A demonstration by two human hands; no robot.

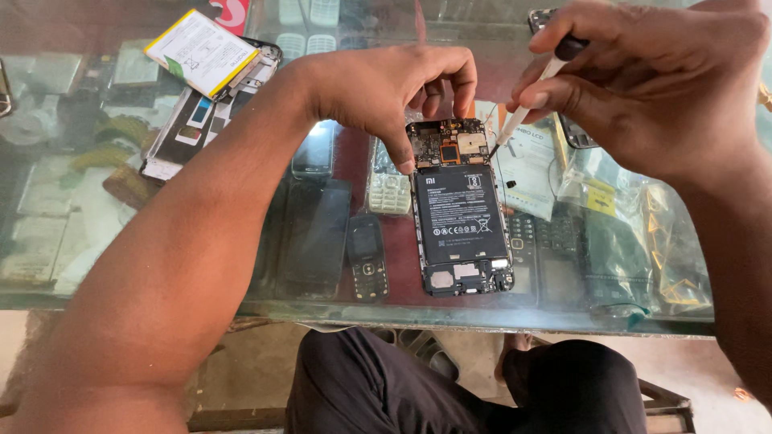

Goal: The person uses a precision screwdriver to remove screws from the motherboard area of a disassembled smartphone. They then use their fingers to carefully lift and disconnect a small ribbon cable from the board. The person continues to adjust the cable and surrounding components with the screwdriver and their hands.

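Lying backless, opened phone [462, 213] battery-up
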